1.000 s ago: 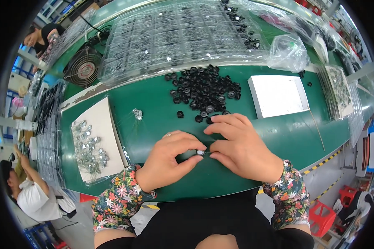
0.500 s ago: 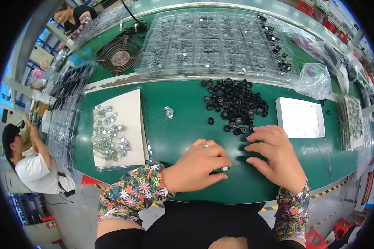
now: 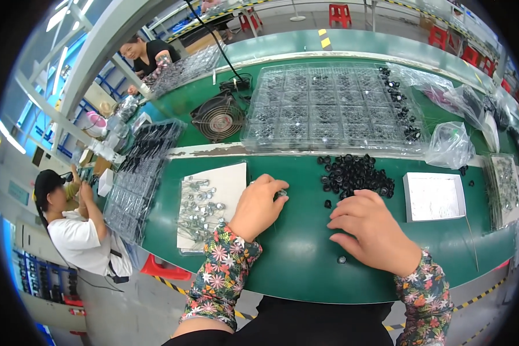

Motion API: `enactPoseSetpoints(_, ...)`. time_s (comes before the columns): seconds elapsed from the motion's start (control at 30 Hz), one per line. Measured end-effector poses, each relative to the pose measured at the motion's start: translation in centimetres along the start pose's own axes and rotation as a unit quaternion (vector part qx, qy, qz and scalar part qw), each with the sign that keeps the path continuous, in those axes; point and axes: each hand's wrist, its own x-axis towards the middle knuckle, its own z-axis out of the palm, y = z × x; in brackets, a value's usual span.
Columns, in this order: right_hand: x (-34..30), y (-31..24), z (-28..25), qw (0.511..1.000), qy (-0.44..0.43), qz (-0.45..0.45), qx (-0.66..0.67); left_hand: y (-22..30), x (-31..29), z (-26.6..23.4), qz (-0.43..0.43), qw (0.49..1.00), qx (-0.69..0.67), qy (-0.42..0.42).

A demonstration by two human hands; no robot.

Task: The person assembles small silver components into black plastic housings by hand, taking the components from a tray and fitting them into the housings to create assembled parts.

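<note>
My left hand [image 3: 258, 207], a ring on one finger, has its thumb and forefinger closed round a small silvery part [image 3: 281, 195] with thin wire leads. My right hand [image 3: 370, 232] hovers with fingers apart and nothing visible in them. Just beyond it lies a heap of small black round caps [image 3: 357, 174]. Below the right hand, a single black cap with a silvery centre [image 3: 342, 260] rests on the green table [image 3: 305, 248]. Beside my left wrist, several silvery parts with thin leads [image 3: 200, 202] lie on a beige board [image 3: 230, 176].
A white open box [image 3: 434, 196] stands right of the heap. Clear plastic trays [image 3: 334, 106] fill the raised back section, beside a metal-grilled fan [image 3: 220, 117]. A clear plastic bag [image 3: 450, 144] lies at right. Two other people sit at left and far left.
My left hand moved left and away from me to the silvery part, leaving the cap it held on the table. My right hand stays near the heap. The head view has shifted.
</note>
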Motion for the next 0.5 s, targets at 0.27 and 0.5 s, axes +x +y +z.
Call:
enactPoseSetpoints(0.27,-0.1,0.6,3.4,0.992,0.119,0.035,-0.026,1.8,-0.2,0.9,-0.019,0.947,-0.303,-0.106)
enactPoseSetpoints(0.5,-0.2,1.3,4.2,0.98,0.184,0.07,-0.009,3.3,-0.7,1.6,-0.09,0.782,-0.59,-0.182)
